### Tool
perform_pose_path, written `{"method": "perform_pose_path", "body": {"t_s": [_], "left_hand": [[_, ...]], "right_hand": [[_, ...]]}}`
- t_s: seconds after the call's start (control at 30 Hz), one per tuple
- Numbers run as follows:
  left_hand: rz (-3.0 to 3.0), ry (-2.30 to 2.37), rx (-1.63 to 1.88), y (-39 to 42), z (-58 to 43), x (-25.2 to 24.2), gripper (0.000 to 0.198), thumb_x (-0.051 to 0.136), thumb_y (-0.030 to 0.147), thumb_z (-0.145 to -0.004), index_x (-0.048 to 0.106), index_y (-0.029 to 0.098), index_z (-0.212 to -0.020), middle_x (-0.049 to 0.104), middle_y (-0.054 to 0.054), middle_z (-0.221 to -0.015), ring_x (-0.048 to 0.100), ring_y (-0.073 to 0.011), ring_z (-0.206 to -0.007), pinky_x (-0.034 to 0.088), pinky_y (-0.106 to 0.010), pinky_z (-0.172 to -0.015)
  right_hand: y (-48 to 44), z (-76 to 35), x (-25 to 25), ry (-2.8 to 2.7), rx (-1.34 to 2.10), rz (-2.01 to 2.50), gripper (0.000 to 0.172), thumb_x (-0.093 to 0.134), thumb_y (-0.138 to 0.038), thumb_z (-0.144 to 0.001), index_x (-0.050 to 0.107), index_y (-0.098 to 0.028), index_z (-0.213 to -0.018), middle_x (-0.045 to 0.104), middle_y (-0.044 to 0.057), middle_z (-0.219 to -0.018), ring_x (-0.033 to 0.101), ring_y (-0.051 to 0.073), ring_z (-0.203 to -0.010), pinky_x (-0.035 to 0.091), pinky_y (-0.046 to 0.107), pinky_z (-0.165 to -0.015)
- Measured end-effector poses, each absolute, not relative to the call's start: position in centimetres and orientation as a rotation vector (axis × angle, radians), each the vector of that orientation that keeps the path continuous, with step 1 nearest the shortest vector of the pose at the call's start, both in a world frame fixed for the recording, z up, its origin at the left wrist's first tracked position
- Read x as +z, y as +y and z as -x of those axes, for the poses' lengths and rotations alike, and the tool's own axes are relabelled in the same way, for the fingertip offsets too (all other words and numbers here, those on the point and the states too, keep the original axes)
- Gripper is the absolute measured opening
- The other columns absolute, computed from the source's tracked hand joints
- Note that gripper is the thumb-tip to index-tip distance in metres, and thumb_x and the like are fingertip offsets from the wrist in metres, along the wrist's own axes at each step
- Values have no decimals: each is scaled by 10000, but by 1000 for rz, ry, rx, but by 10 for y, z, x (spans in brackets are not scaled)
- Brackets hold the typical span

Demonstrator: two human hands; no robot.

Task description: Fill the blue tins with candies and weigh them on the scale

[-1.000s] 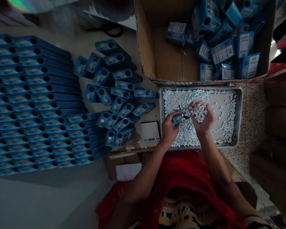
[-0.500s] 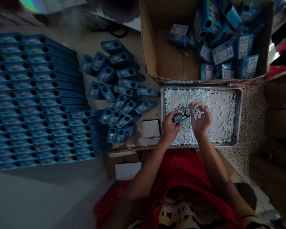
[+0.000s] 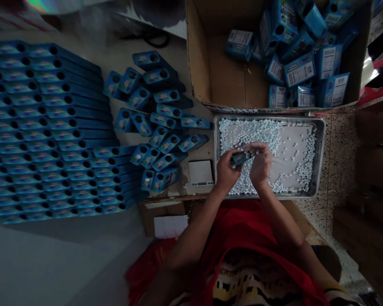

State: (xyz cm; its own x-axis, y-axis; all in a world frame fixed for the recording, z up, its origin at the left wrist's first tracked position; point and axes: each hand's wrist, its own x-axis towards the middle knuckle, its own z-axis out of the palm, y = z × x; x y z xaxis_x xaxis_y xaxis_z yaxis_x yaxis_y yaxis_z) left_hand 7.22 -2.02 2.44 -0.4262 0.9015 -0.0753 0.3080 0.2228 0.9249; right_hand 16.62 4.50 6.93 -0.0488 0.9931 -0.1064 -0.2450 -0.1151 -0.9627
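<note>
Over a metal tray [image 3: 321, 157] of small white candies [image 3: 239, 180], my left hand [image 3: 227, 169] is closed around a small blue box [image 3: 238, 158]. The top of this box, with its opening, faces me and leans toward the right hand. My right hand [image 3: 261, 166] is cupped against the box's right edge, palm turned toward it. A few candies show between the fingers and the opening; the rest of the palm is hidden.
Left of the tray lies a flat white scale [image 3: 201, 173]. Beyond it stand loose blue boxes [image 3: 164, 122] and a block of stacked blue boxes [image 3: 57, 100], each with a round hole. A cardboard carton [image 3: 217, 98] with more boxes adjoins the tray's far side. Scissors [image 3: 156, 40] lie behind.
My right hand has turned its palm from facing up toward the blue box and moved slightly left. Fewer candies show in it. My left hand keeps the box in nearly the same place.
</note>
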Motion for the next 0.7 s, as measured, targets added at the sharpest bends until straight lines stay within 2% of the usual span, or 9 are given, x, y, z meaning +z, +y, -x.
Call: {"method": "perform_pose_path", "body": {"t_s": [0.07,0.13,0.23,0.3,0.4,0.57,0.7], "left_hand": [[-1077,1861,1208,-21,-73,19,350,795,183,-822,715,227,-1159,770,-57,-1117,733,-246,-1069,570,-354,-956],[-998,1823,1227,-22,-71,10,346,818,263,-842,721,234,-1173,767,-58,-1132,732,-240,-1070,575,-354,-960],[-834,1719,1257,-20,-62,-8,457,863,448,-841,712,236,-1217,765,-65,-1174,739,-236,-1071,585,-365,-987],[-718,1685,1341,-16,-55,-23,582,869,578,-821,687,239,-1258,760,-67,-1188,745,-231,-1058,589,-368,-998],[-570,1721,1541,-4,-54,-48,703,812,707,-829,632,254,-1336,745,-74,-1222,740,-233,-1104,575,-375,-1043],[-471,1886,1739,23,-96,-81,843,741,823,-805,581,259,-1411,677,-126,-1407,666,-301,-1323,507,-443,-1173],[-433,1857,1758,36,-140,-87,838,736,815,-812,550,269,-1421,630,-128,-1449,640,-294,-1339,488,-429,-1189]], "right_hand": [[39,-169,68,-1058,1443,1062,478,478,-665,-1017,773,-290,-1039,748,50,-945,726,264,-1035,540,465,-1036],[39,-181,65,-1173,1451,1051,514,434,-668,-1029,785,-302,-1116,768,72,-1145,699,288,-1219,499,521,-1141],[60,-223,48,-1368,1291,1218,490,423,-625,-1046,757,-321,-1237,689,74,-1405,597,292,-1414,445,577,-1213],[86,-259,25,-1449,1053,1440,454,432,-558,-1060,733,-304,-1286,640,88,-1461,568,283,-1434,443,588,-1213],[120,-299,-18,-1648,828,1595,503,426,-558,-1054,718,-252,-1326,610,121,-1477,555,287,-1428,411,594,-1244],[110,-279,-64,-1946,853,1493,543,411,-520,-1077,624,-248,-1496,528,132,-1627,470,283,-1542,323,586,-1319],[68,-238,-63,-1813,959,1471,558,376,-478,-1091,554,-251,-1569,462,109,-1700,416,254,-1599,319,556,-1335]]}}
